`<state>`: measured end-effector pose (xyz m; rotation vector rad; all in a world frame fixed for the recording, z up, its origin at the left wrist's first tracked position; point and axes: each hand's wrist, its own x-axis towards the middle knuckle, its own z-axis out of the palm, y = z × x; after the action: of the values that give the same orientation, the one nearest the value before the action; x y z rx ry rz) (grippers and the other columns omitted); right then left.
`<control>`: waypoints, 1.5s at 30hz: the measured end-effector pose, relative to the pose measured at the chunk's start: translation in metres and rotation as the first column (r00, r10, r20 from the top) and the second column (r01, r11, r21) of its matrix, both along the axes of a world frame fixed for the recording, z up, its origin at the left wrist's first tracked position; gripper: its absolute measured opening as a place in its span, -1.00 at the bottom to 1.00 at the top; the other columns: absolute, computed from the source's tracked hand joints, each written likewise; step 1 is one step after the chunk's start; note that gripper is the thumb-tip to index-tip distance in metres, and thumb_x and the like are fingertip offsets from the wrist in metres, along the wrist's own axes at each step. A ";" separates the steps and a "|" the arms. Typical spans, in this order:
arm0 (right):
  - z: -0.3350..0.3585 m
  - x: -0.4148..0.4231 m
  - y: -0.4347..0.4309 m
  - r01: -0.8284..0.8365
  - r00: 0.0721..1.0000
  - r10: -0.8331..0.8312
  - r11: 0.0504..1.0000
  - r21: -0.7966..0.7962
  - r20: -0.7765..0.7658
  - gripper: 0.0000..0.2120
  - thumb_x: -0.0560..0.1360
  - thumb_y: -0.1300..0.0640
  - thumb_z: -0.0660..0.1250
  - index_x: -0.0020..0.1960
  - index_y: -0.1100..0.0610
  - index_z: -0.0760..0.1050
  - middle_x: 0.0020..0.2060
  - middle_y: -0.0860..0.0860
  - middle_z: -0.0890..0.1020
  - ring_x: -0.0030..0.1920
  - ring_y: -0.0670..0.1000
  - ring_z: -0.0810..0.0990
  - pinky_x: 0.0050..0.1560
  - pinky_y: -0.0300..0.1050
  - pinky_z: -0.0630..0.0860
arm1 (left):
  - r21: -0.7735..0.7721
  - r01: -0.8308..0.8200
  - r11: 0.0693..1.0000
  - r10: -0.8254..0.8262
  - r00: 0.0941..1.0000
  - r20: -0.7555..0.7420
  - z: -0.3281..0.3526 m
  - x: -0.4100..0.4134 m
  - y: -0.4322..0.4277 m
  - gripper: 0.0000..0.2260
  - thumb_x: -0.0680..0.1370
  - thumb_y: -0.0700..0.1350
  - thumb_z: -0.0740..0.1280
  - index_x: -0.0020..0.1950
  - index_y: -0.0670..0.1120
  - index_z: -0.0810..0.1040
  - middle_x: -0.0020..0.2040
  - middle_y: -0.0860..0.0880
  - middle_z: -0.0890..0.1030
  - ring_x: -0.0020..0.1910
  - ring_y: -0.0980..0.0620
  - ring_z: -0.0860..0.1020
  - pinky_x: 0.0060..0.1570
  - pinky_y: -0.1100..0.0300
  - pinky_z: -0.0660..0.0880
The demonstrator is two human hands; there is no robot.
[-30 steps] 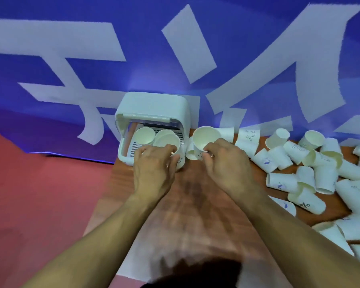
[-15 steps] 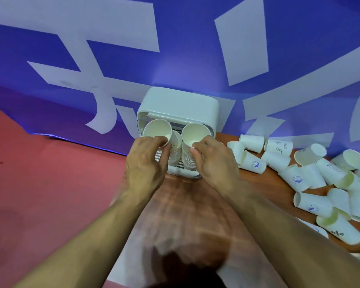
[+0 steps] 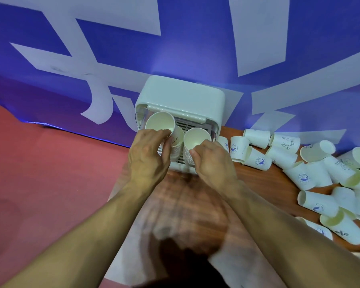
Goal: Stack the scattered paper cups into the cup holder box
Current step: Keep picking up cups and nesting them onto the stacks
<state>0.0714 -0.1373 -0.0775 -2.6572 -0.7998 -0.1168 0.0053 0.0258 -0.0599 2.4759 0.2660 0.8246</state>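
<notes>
The white cup holder box [image 3: 181, 100] stands at the far end of the wooden table [image 3: 195, 200], its front open toward me. Three stacks of white paper cups stand inside it. My left hand [image 3: 148, 156] grips the rim of the top cup on the left stack [image 3: 160, 123]. My right hand [image 3: 214, 163] holds the side of the right stack [image 3: 195, 138]. A middle stack [image 3: 177, 142] sits between them, partly hidden by my left fingers. Several loose paper cups [image 3: 299, 163] lie scattered on the table to the right.
A blue banner with large white shapes [image 3: 175, 48] hangs right behind the box. Red floor [image 3: 50, 173] lies left of the table. The scattered cups fill the table's right side up to its edge.
My right hand brought a cup from beside the box onto the right stack inside it. My left hand shifted from the middle cups to the left stack's top cup. The view tilted left.
</notes>
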 end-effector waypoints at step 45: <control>-0.052 0.021 0.030 0.608 0.701 -0.328 0.739 0.289 -0.634 -0.19 0.16 -0.01 0.63 0.31 0.00 0.34 0.14 -0.05 0.60 0.14 0.01 0.55 -0.03 -0.28 0.38 | -0.577 -0.188 0.795 -0.118 0.884 -0.451 -0.096 0.063 0.024 -0.27 0.24 0.07 0.61 0.35 0.14 0.40 0.08 0.17 0.62 0.05 0.08 0.59 0.02 0.10 0.56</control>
<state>0.0927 -0.1069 -0.1295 -2.1575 0.1417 0.2763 0.0688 0.0494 -0.1559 1.9976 0.6435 0.0808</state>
